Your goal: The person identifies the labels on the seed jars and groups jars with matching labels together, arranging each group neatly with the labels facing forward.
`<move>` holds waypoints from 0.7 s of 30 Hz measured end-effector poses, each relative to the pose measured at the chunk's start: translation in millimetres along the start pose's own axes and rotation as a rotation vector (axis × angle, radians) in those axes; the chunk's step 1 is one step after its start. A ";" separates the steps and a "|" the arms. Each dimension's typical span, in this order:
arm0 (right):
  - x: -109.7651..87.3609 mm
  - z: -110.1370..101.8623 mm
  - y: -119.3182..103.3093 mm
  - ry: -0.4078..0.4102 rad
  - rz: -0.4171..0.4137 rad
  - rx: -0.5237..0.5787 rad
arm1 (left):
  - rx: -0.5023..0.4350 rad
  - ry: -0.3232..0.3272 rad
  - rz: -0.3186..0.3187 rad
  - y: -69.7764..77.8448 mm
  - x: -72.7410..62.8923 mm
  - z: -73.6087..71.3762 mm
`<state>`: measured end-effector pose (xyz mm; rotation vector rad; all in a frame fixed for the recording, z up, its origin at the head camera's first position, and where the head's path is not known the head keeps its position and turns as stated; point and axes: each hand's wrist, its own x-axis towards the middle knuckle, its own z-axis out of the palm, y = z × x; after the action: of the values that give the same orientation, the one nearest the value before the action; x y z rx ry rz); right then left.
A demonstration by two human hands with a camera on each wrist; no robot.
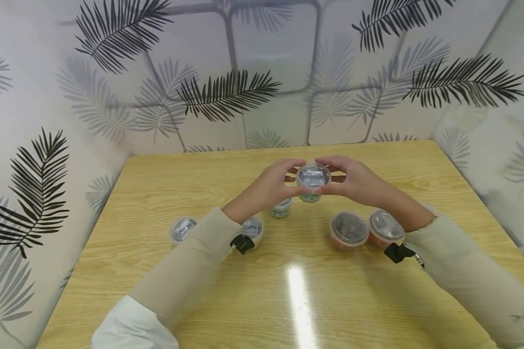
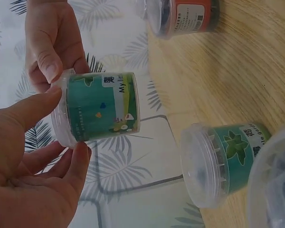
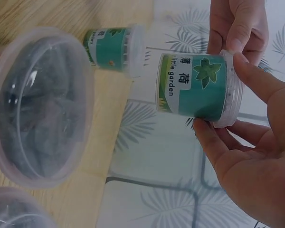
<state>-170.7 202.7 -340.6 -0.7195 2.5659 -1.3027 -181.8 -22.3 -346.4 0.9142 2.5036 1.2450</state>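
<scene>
Both hands hold one small plastic tub (image 1: 313, 178) above the far half of the table. Its label (image 3: 194, 88) is green with a leaf picture and the words "little garden", and a clear lid (image 2: 62, 114) caps it. My left hand (image 1: 276, 180) pinches the rim from the left, thumb on the near side. From the right, my right hand (image 1: 353, 180) grips the same rim with thumb and fingers. A similar green tub (image 2: 235, 161) stands on the table below the left hand.
On the wooden table (image 1: 244, 300), two lidded tubs (image 1: 183, 229) (image 1: 254, 228) stand near the left forearm, one partly behind the sleeve. Two orange-red tubs (image 1: 349, 230) (image 1: 385, 228) stand side by side by the right forearm. A leaf-patterned wall covering (image 1: 270, 58) rises behind.
</scene>
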 end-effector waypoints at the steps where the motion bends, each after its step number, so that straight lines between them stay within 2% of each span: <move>1: 1.0 0.2 2.0 -0.002 0.001 -0.001 | 0.011 -0.003 -0.001 -0.6 2.2 1.1; 9: 13.5 5.8 24.5 -0.058 0.026 -0.008 | 0.077 -0.042 -0.057 -11.8 15.9 9.9; 15: 20.4 13.0 37.4 -0.093 0.088 -0.045 | 0.140 -0.066 -0.098 -22.1 22.9 19.2; 21: 23.5 16.7 47.0 -0.119 0.129 -0.069 | 0.186 -0.084 -0.097 -31.2 28.4 28.4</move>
<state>-201.0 202.6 -386.7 -0.6128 2.5259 -1.1039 -205.8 -0.7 -385.8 0.8531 2.5950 0.9371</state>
